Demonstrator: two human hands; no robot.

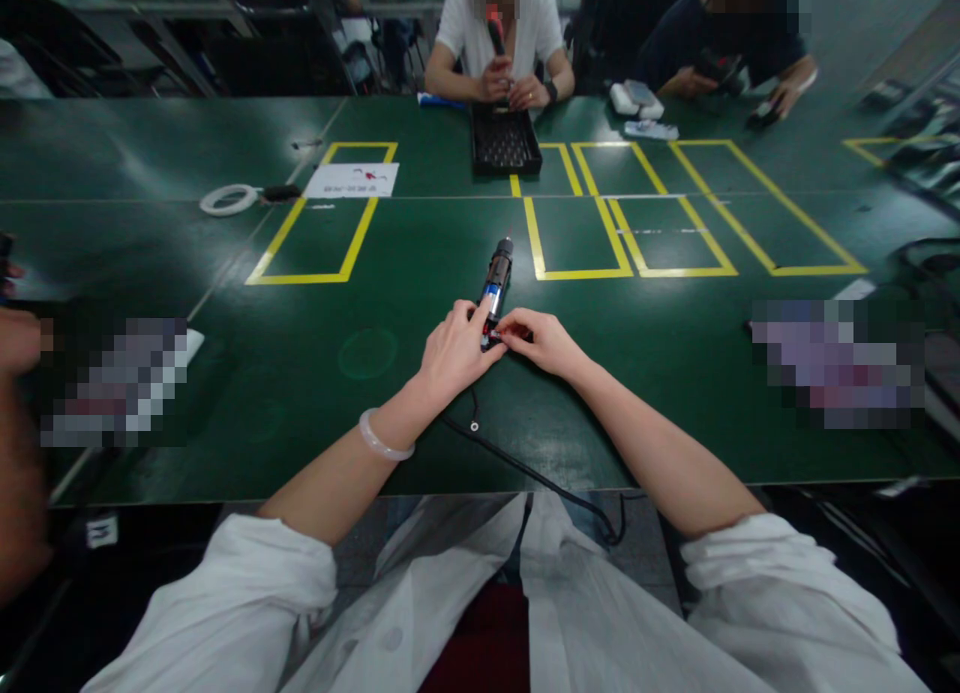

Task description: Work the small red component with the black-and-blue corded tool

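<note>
On the green table in the head view lies what looks like an electric screwdriver [498, 273], its dark tip pointing away from me and a silver and blue body section exposed. My left hand [455, 350] is closed around its near end, fingers against the body. Close beside it, my right hand [541, 341] pinches with thumb and fingertips at the tool's rear, where small red and dark parts show. What exactly those fingertips hold is too small to tell. A black cable [525, 463] runs below my hands over the table edge, and a thin lead with a ring terminal [474, 426] lies near it.
Yellow tape outlines [581, 273] mark the table [420, 423]. Across from me, a person [499, 63] works over a black tray [506, 163]. A paper sheet [352, 179] and a white coil [228, 199] lie back left. Blurred-out items sit at both sides.
</note>
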